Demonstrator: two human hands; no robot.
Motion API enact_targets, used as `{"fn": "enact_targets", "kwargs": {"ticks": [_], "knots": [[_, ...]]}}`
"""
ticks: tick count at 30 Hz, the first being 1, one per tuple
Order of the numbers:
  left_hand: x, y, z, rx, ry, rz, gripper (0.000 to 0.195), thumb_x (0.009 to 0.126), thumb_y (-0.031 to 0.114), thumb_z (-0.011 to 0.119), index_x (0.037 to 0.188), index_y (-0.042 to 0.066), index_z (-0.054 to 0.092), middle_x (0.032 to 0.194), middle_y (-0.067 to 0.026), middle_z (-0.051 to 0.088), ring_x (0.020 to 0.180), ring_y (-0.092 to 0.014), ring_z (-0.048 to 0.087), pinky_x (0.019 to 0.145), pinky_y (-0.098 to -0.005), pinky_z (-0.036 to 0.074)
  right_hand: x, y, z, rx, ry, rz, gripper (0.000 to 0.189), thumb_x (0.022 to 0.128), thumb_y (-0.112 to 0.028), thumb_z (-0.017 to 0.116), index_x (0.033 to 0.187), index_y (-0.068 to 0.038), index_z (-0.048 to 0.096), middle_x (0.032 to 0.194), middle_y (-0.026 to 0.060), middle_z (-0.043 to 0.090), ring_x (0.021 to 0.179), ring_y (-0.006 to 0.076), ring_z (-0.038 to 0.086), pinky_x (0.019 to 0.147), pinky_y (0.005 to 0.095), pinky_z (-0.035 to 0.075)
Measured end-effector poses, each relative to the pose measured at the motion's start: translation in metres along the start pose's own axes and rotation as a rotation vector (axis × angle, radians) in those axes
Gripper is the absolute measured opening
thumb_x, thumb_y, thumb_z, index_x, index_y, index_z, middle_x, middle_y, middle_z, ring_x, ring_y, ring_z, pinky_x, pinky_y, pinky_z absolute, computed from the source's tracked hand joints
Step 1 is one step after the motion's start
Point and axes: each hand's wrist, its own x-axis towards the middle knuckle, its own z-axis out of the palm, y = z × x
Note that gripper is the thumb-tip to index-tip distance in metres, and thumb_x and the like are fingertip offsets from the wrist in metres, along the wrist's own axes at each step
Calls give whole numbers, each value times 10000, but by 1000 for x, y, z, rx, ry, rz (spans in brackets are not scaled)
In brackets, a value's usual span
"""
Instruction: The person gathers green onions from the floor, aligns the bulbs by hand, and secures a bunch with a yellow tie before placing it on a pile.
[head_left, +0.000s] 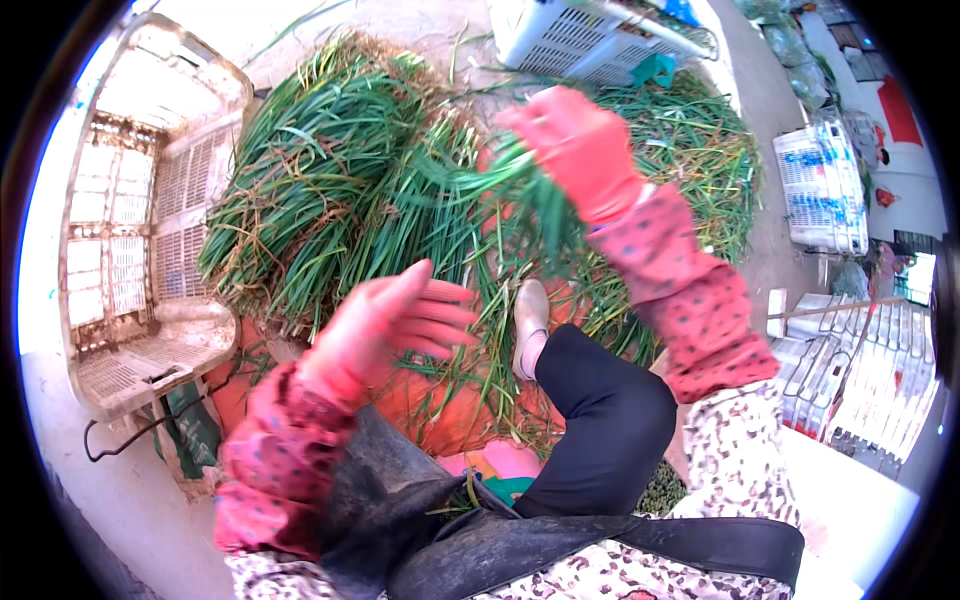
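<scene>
My right hand (574, 154), in a red rubber glove, is closed on a bunch of long green leafy stalks (517, 169) that look like garlic chives or scallions; their leaves are blurred. My left hand (394, 322), gloved the same way, is held with its fingers apart and nothing in it. A large heap of the same stalks (330, 172) lies beyond my left hand. Looser stalks (690, 142) spread over the floor at the right, behind my right forearm. Scattered leaves lie on an orange sheet (442, 412) below my hands.
A dirty white plastic crate (195, 165) stands at the left, with a dark green bag (191, 431) below it. Another plastic crate (562, 37) is beyond the stalks. More crates (821, 187) stand at the right. My shoe (531, 315) rests among the leaves.
</scene>
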Motion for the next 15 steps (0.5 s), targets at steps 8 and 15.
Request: {"fn": "enact_targets", "kwargs": {"ticks": [8,15], "knots": [[-32,-124,39,-899,-235,272,833,900,661,444,1389,-11,405,1363,-220,502,1221,-385,515,1064,-497,368,-8,-222,-114,336,-138,208,221,778,-344,677,757,-133,617,608,16,516,578,220,553,493,368,435],[-124,-149,101,-756,-162,297,594,919,379,559,1284,-86,491,1220,-235,594,1146,-331,577,1024,-448,431,-74,-288,-204,763,-150,296,287,776,-301,719,979,-103,674,771,64,605,663,285,599,590,386,480]]}}
